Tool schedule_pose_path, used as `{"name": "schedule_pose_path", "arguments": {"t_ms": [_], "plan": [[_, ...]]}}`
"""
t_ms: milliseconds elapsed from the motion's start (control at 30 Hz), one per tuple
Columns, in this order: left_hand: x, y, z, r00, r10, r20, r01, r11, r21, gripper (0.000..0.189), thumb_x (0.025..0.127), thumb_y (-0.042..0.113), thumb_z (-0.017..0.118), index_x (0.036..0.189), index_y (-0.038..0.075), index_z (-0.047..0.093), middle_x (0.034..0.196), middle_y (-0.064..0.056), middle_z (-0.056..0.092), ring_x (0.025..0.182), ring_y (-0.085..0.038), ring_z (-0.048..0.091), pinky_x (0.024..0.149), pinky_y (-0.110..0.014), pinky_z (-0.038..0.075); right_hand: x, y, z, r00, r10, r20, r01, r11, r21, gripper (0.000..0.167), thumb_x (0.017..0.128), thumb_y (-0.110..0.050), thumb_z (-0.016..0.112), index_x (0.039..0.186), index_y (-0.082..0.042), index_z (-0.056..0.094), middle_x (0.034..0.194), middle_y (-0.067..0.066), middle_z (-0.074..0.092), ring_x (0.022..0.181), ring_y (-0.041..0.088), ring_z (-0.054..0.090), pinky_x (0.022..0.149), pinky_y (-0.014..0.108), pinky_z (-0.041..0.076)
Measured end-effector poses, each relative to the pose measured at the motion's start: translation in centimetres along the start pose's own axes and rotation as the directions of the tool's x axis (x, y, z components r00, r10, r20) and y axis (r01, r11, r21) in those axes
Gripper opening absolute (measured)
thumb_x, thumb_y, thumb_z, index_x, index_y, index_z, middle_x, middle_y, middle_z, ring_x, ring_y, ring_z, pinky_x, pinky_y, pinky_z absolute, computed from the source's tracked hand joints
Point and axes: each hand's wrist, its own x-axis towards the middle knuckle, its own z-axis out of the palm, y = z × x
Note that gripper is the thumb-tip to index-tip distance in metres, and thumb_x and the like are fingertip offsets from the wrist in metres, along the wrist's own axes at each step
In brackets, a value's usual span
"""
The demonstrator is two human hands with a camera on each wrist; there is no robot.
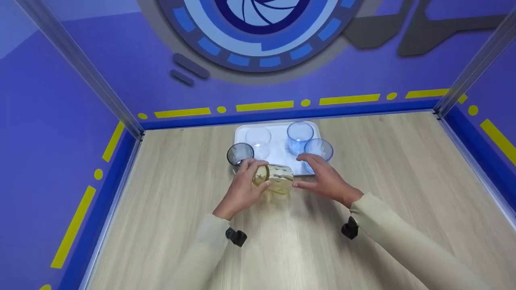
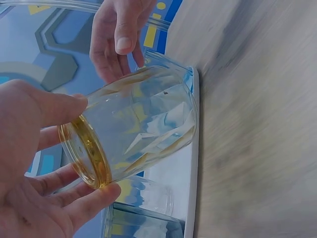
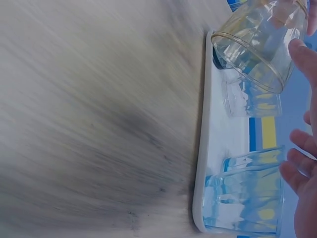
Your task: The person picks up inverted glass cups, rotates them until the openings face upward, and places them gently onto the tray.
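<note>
My left hand [image 1: 244,187] grips a clear yellow glass [image 1: 281,179] by its thick amber end, fingers and thumb around it. The glass is tipped on its side in the air, just in front of a white tray [image 1: 275,155]. Its other end points at my right hand [image 1: 324,177], whose thumb and fingers are spread apart. The right thumb [image 3: 303,57] is close to the glass; whether it touches I cannot tell. Behind the right fingers stands a blue glass [image 1: 322,148], partly hidden.
On the tray, another blue glass [image 1: 300,135] stands at the back right and a clear glass [image 1: 258,139] at the back left. A dark grey glass [image 1: 240,152] is at front left, beside my left hand. Purple walls [image 1: 242,94] enclose the wooden table [image 1: 181,173].
</note>
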Motion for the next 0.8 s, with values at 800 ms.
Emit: {"name": "schedule_pose_path", "arguments": {"t_ms": [800], "plan": [[-0.19, -0.79, 0.33, 1.0, 0.008, -0.007, -0.009, 0.975, -0.222, 0.045, 0.093, 0.023, 0.064, 0.133, 0.012, 0.049, 0.128, -0.012, 0.046, 0.116, -0.026, 0.051, 0.092, -0.042, 0.053, -0.3, 0.28, 0.84, 0.998, -0.009, 0.054, 0.002, 0.991, 0.136, 0.089, 0.069, -0.047, 0.084, 0.144, -0.029, 0.04, 0.151, -0.004, 0.04, 0.142, 0.022, 0.035, 0.113, 0.052, 0.034]]}}
